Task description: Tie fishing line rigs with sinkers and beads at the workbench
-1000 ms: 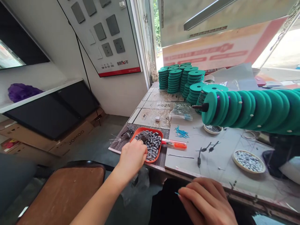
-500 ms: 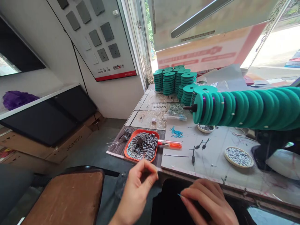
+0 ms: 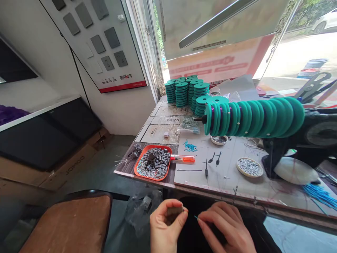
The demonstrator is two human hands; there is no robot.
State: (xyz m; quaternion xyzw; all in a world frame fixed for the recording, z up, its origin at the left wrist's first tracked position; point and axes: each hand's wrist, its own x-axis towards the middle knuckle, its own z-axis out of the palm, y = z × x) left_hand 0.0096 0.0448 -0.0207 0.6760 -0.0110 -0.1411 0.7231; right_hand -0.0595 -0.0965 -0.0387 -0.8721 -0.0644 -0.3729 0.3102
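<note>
Blue strand [image 3: 196, 217]: right hand [image 3: 226, 226] pinches it — I'd steady its tip.
Left hand [image 3: 167, 230]: pinched, just beside it — contents unclear.

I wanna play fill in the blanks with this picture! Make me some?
The ____ hand pinches a thin blue piece.
The table covering shows the printed four-digit number ____.
In the picture, the orange tray is to the ____ of the round dish of pale beads.

Missing words: right; 2025; left.
</note>
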